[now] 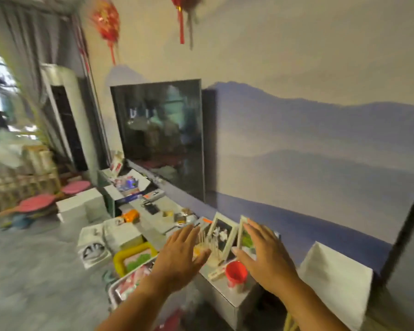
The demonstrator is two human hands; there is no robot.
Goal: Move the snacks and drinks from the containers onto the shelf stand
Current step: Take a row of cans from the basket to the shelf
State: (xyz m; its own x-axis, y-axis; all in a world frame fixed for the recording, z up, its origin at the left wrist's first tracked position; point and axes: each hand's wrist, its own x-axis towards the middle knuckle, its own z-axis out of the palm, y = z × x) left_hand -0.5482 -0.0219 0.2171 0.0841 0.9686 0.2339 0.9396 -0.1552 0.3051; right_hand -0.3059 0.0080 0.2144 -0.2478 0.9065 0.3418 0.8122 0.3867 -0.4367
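Observation:
My left hand (181,255) and my right hand (264,253) are both stretched out in front of me with fingers straight, holding nothing. They hover over the near end of a low grey cabinet (222,298). Below my left forearm a yellow-rimmed container (120,258) and a grey tray (114,291) hold red, pink and green snack packs. The whole view is blurred by motion. No shelf stand can be made out.
Photo frames (221,235), a red cup (236,273) and a reed diffuser stand on the cabinet between my hands. A television (160,137) hangs on the wall. White boxes (122,234) lie on the floor; pink stools (35,204) stand at the left.

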